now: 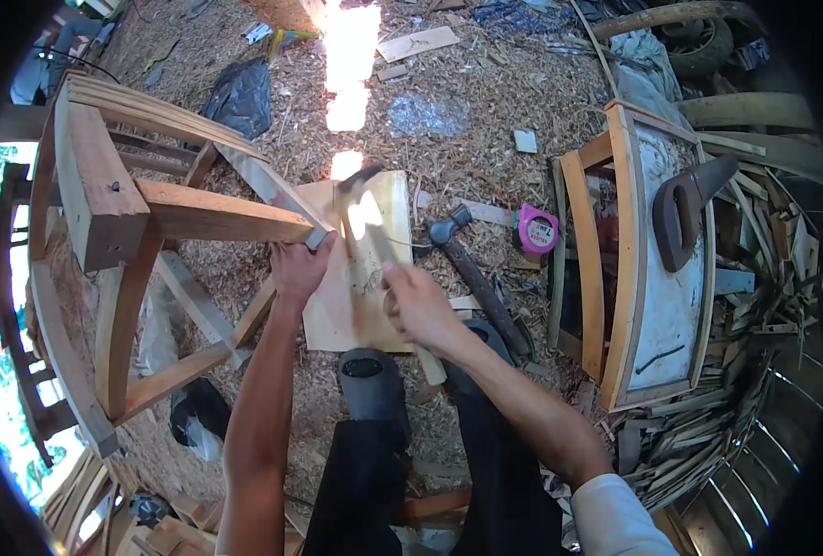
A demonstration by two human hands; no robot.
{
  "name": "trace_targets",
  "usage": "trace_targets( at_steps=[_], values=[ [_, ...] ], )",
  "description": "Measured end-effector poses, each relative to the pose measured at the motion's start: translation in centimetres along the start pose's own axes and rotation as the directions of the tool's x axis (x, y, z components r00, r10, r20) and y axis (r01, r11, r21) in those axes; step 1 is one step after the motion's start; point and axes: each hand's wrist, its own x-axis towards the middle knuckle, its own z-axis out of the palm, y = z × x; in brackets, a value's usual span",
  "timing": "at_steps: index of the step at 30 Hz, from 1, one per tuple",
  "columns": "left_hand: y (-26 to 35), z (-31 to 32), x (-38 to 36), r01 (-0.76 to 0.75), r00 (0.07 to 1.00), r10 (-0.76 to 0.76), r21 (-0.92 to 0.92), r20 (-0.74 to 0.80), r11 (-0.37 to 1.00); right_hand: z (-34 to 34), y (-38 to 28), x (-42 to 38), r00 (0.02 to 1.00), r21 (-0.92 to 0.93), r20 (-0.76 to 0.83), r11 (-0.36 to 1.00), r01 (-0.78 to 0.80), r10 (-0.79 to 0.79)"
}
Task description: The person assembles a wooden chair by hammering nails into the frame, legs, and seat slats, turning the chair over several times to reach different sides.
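My right hand point(420, 306) is closed round the light wooden handle of a hammer point(431, 365), whose head is smeared by motion above a pale board point(330, 329) on the ground. My left hand point(300, 271) grips the end of a wooden rail on a chair-like wooden frame point(221, 211), close to a grey strip of wood at the joint. The frame lies tilted on my left. Right of the board lies a second hammer point(474, 271) with a dark handle. Beside it sits a pink tape measure point(536, 229).
On the right stands a wooden frame with a white panel point(663, 310), and a handsaw point(682, 218) rests on it. Wood offcuts point(698, 445) are piled behind. Shavings cover the floor, with a black plastic bag point(243, 97) at the upper left. My shoes point(371, 394) are near the board.
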Motion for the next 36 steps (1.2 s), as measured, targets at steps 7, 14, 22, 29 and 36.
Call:
trace_targets(
  at_steps=[7,14,22,29,36],
  values=[
    [-0.8,0.4,0.1,0.026,0.99,-0.04,0.105,0.134,0.994,0.5,-0.5,-0.5,0.987,-0.247,0.161,0.967,0.064,-0.024],
    [0.2,0.0,0.1,0.025,0.999,-0.029,-0.101,-0.035,0.995,1.8,1.0,1.1,0.848,-0.35,-0.178,0.838,0.419,-0.499],
    [0.0,0.0,-0.1,0.142,0.987,-0.141,-0.013,0.078,0.99,1.2,-1.1,-1.7,0.828,-0.566,-0.087,0.712,0.416,-0.553],
    [0.6,-1.3,0.6,-0.048,0.997,0.042,0.09,0.063,0.995,1.0,3.0,1.1,0.891,-0.715,0.069,0.6,0.359,-0.449],
    [0.5,-0.8,0.0,0.034,0.997,-0.033,-0.013,0.066,0.999,2.5,0.7,-1.6,0.829,-0.606,-0.034,0.671,0.427,-0.558]
  ],
)
